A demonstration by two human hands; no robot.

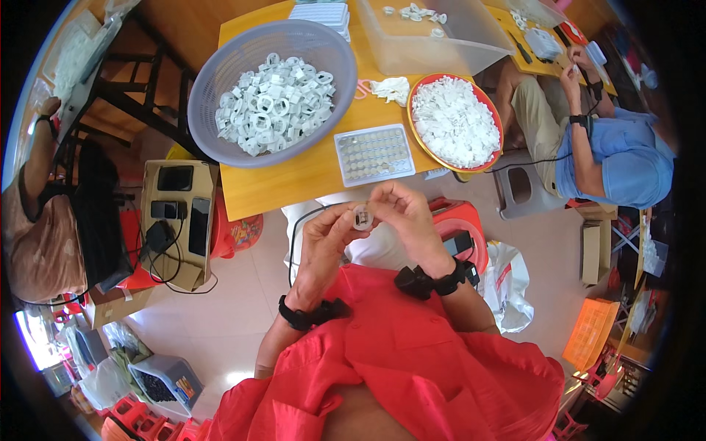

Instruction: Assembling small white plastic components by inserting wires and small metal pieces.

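Observation:
Just past the table's near edge, a small round white plastic part (362,218) with dark or metallic detail in its middle is held up. My left hand (323,246) grips it from the left, thumb and fingers closed on its rim. At its upper right edge the fingers of my right hand (409,219) are pinched together against it; anything smaller between them is hidden. Beyond my hands lies a white tray (340,176) of small round pieces in rows. A grey-purple basket (202,110) heaped with white ring-shaped parts and a red-rimmed round tray (502,121) of small white pieces flank it.
Pink-handled scissors (362,89) and a crumpled white cloth (391,90) lie on the yellow table (257,192). A translucent bin (434,55) stands behind. Left is a cardboard box (193,268) with phones and cables. Co-workers sit at both sides, the right one in blue (614,158).

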